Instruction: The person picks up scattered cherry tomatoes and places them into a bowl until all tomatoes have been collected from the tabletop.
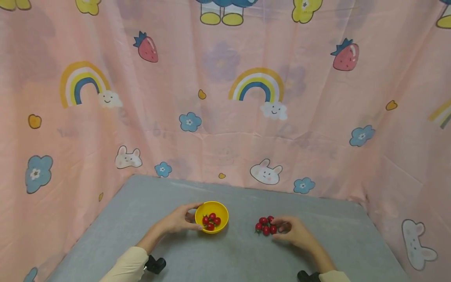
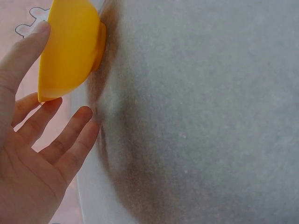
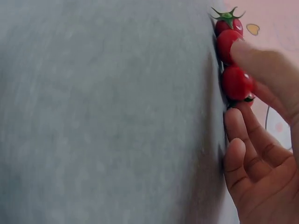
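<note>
A yellow bowl point(image 1: 224, 223) with several red cherry tomatoes point(image 1: 210, 226) inside stands on the grey table. My left hand point(image 1: 180, 218) holds the bowl's side, thumb at the near rim and a finger at the far one. In the left wrist view that thumb point(image 2: 29, 49) lies against the bowl's wall point(image 2: 70, 51), while the lower fingers are spread below it. To the right lies a group of loose cherry tomatoes point(image 1: 266, 230). My right hand point(image 1: 294, 234) is at their right edge, thumb and forefinger apart around the nearest ones. Whether the fingertips touch them is unclear.
The grey table point(image 1: 239, 258) reaches back to a pink patterned curtain point(image 1: 218, 149), which also hangs at both sides. Black wrist mounts point(image 1: 155, 264) sit on both forearms. A stretch of table separates the bowl from the loose tomatoes.
</note>
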A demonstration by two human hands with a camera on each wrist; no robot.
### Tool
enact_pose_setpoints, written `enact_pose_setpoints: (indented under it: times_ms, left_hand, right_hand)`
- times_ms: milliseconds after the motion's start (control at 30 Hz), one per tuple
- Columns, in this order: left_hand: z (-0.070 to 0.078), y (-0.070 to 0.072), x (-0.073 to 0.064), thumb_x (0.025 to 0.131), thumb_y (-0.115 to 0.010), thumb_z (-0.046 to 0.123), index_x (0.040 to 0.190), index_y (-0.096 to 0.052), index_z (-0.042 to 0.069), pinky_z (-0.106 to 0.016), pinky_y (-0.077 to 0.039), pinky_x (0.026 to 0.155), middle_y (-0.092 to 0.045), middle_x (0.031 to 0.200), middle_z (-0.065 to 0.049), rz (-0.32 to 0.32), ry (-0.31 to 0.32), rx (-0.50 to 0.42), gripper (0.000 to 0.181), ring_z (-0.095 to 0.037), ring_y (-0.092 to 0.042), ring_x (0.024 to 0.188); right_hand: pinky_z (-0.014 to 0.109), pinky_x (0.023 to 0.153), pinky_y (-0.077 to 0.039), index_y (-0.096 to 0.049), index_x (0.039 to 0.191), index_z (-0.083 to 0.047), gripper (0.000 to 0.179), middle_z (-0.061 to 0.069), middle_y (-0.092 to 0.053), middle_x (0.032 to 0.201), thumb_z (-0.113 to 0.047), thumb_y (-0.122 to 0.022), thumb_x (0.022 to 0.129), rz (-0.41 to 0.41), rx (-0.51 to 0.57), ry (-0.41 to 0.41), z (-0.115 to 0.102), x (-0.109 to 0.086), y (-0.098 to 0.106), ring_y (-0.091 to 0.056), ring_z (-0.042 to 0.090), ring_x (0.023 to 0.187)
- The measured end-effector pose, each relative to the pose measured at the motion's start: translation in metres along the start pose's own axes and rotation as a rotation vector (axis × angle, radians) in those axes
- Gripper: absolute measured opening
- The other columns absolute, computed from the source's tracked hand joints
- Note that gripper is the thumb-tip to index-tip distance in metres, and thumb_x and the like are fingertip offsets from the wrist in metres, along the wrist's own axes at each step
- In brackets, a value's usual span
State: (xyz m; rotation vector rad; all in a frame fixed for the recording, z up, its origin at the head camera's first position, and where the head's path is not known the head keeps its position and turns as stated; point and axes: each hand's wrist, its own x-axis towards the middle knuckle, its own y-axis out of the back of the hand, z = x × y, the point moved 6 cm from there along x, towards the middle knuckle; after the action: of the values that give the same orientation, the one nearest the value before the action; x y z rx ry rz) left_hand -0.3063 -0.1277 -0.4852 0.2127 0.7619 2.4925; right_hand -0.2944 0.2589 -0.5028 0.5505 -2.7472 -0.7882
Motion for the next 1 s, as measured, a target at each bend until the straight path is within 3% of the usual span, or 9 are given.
enact_pose_setpoints:
  times_ms: [300,633,1000]
  left_hand:
    - [0.000,0.000,0.000,0.086,-0.085,0.024,0.152,-0.043,0.002,-0.044,-0.056,0.091,-0.050,0.146,-0.020,0.001,0.002,0.002,0.081,-0.032,-0.065,0.111]
    - [0.000,-0.001,-0.001,0.087,-0.084,0.023,0.152,-0.043,0.002,-0.044,-0.055,0.091,-0.048,0.145,-0.024,-0.006,0.006,-0.001,0.080,-0.032,-0.065,0.111]
    - [0.001,0.000,-0.001,0.088,-0.083,0.023,0.153,-0.042,0.002,-0.045,-0.054,0.093,-0.047,0.146,-0.024,-0.006,0.000,-0.016,0.079,-0.034,-0.064,0.113]
  right_hand:
    - [0.028,0.068,-0.054,-0.073,0.105,-0.002,0.029,0.008,-0.070,0.103,-0.006,-0.087,0.080,0.034,-0.046,-0.060,0.003,0.004,-0.004,-0.063,0.022,0.081]
    - [0.028,0.070,-0.056,-0.074,0.105,-0.001,0.025,0.009,-0.071,0.103,-0.001,-0.081,0.082,0.041,-0.045,-0.020,0.003,0.004,-0.002,-0.065,0.019,0.081]
    - [0.029,0.073,-0.056,-0.073,0.108,-0.003,0.025,0.009,-0.071,0.106,-0.001,-0.078,0.084,0.051,-0.049,-0.036,0.001,0.003,0.006,-0.065,0.024,0.085]
